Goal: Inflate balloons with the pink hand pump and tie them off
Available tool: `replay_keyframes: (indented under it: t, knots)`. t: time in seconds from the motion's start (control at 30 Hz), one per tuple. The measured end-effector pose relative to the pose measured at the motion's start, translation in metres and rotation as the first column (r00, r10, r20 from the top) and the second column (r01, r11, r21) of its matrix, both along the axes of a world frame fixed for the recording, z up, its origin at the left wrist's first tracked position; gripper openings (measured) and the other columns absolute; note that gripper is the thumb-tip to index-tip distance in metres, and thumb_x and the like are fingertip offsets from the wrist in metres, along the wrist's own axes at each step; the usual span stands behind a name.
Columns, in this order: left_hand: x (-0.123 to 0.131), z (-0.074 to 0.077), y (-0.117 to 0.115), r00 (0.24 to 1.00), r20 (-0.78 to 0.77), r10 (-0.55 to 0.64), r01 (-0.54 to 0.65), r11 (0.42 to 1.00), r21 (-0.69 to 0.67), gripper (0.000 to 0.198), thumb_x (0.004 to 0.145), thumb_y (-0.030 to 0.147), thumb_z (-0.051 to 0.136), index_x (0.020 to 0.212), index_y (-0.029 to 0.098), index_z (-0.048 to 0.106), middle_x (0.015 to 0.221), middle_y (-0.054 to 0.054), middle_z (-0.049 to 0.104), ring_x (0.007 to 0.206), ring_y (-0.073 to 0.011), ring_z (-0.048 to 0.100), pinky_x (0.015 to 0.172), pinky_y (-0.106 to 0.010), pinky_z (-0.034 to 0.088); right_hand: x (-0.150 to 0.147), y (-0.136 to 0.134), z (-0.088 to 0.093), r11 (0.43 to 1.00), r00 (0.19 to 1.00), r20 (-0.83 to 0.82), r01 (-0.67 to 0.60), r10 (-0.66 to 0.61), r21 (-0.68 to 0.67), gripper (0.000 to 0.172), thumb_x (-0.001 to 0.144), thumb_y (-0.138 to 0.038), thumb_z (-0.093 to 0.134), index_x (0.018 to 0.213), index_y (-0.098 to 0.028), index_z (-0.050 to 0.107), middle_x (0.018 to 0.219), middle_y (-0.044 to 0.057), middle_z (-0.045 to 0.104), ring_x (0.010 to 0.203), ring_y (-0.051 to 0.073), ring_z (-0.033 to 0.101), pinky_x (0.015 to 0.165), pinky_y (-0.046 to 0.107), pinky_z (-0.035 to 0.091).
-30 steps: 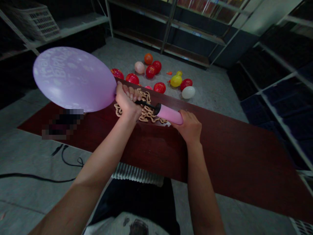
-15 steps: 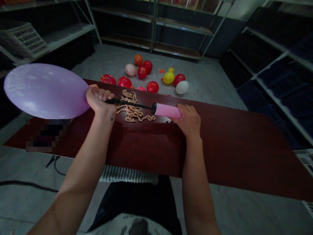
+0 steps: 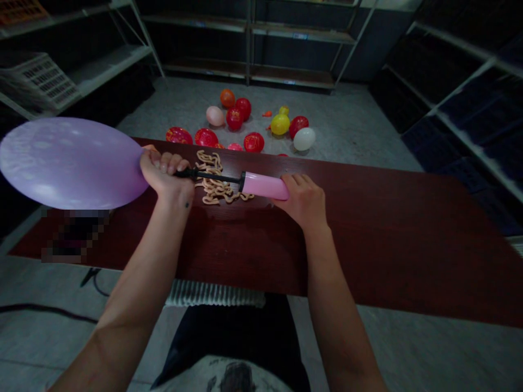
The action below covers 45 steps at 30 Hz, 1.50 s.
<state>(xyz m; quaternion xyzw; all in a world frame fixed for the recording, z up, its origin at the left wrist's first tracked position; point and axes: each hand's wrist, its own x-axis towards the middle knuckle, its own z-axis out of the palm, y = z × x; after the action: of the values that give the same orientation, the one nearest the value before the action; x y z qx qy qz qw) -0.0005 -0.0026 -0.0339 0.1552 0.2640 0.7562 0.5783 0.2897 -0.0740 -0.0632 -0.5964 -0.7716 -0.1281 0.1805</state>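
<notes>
A large inflated purple balloon stretches out to the left of my left hand. That hand is closed where the balloon's neck meets the black end of a balloon pump, and the joint itself is hidden by the fingers. My right hand is wrapped round the far end of the pump's pink barrel. Between the two hands a stretch of black rod shows. Beneath the rod, a heap of uninflated beige long balloons lies on the dark red table.
Past the table's far edge, several red, yellow, orange and white balloons lie on the floor. Metal shelves stand at the back and both sides. A white crate sits on the left shelf. A blurred-out object rests at the table's left.
The pink barrel and my right hand have moved left toward my left hand, so less of the black rod shows. The view has shifted slightly.
</notes>
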Motion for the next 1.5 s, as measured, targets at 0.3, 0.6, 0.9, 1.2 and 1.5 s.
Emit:
replay_keyframes:
  t: [0.3, 0.6, 0.9, 1.2, 1.5]
  knots:
    - [0.081, 0.018, -0.023, 0.975, 0.077, 0.210, -0.204, 0.975, -0.087, 0.048, 0.105, 0.028, 0.037, 0.060, 0.021, 0.019, 0.049, 0.007, 0.012, 0.037, -0.0087, 0.013, 0.042, -0.026, 0.011, -0.037, -0.002, -0.014, 0.996, 0.996, -0.090, -0.024, 0.016, -0.092, 0.039, 0.081, -0.052, 0.071, 0.101, -0.018, 0.066, 0.095, 0.011, 0.075, 0.081, 0.025, 0.068, 0.062, 0.031, 0.036]
    - [0.066, 0.011, -0.015, 0.969, 0.085, 0.234, -0.228, 0.971, -0.076, 0.053, 0.107, 0.030, 0.033, 0.056, 0.022, 0.019, 0.046, 0.006, 0.013, 0.034, -0.0105, 0.016, 0.041, -0.028, 0.013, -0.041, 0.008, -0.027, 0.997, 0.989, -0.125, -0.074, 0.073, -0.003, 0.042, 0.085, -0.056, 0.066, 0.103, -0.018, 0.067, 0.095, 0.009, 0.076, 0.084, 0.024, 0.070, 0.065, 0.031, 0.040]
    - [0.042, 0.009, -0.004, 0.955, 0.122, 0.271, -0.261, 0.961, -0.089, 0.049, 0.104, 0.029, 0.037, 0.059, 0.021, 0.019, 0.047, 0.006, 0.017, 0.036, -0.0098, 0.018, 0.043, -0.028, 0.017, -0.026, 0.015, -0.026, 0.998, 0.998, -0.038, -0.041, 0.043, 0.038, 0.047, 0.090, -0.061, 0.061, 0.110, -0.019, 0.067, 0.104, 0.011, 0.075, 0.094, 0.026, 0.067, 0.074, 0.033, 0.046]
    - [0.007, 0.003, 0.006, 0.945, 0.175, 0.275, -0.267, 0.961, -0.072, 0.045, 0.103, 0.025, 0.040, 0.060, 0.021, 0.028, 0.045, 0.005, 0.020, 0.035, -0.0102, 0.021, 0.042, -0.028, 0.020, 0.016, 0.018, -0.021, 0.995, 1.000, -0.001, -0.020, 0.020, 0.099, 0.040, 0.087, -0.053, 0.066, 0.108, -0.019, 0.067, 0.104, 0.011, 0.074, 0.098, 0.030, 0.062, 0.087, 0.040, 0.048]
    - [-0.006, 0.006, 0.003, 0.963, 0.121, 0.242, -0.240, 0.970, -0.038, 0.044, 0.104, 0.027, 0.040, 0.064, 0.022, 0.022, 0.050, 0.004, 0.021, 0.041, -0.0133, 0.019, 0.048, -0.029, 0.018, 0.016, 0.014, -0.020, 0.999, 0.996, -0.090, 0.013, -0.009, 0.045, 0.041, 0.088, -0.050, 0.064, 0.114, -0.018, 0.065, 0.113, 0.014, 0.071, 0.103, 0.031, 0.062, 0.088, 0.042, 0.048]
